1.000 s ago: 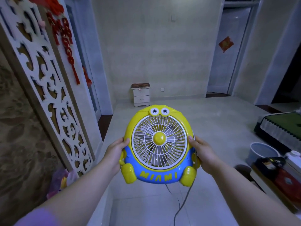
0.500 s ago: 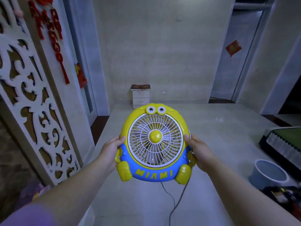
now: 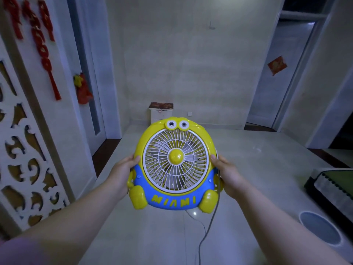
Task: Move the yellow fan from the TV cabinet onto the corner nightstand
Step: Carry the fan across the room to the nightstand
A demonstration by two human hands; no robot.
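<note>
I hold the yellow fan (image 3: 175, 163) in front of me at chest height, face towards me: yellow body, blue base lettered MIAMI, white grille, two googly eyes on top. My left hand (image 3: 122, 175) grips its left edge and my right hand (image 3: 227, 175) grips its right edge. Its grey cord (image 3: 208, 230) hangs from the right side down to the floor. The white corner nightstand (image 3: 160, 113) with a dark red top stands far ahead against the back wall, partly hidden behind the fan's top.
A white carved lattice screen (image 3: 24, 153) and a wall with red hanging ornaments (image 3: 44, 46) run along the left. A closed door (image 3: 282, 73) is at the back right. A grey bin (image 3: 321, 228) and a low dark table edge (image 3: 334, 186) sit at the right.
The view has advanced across the room: the nightstand looks nearer, the lattice screen has slid past on the left, and the clutter at the right has dropped out. Both hands keep the same hold on the fan.
</note>
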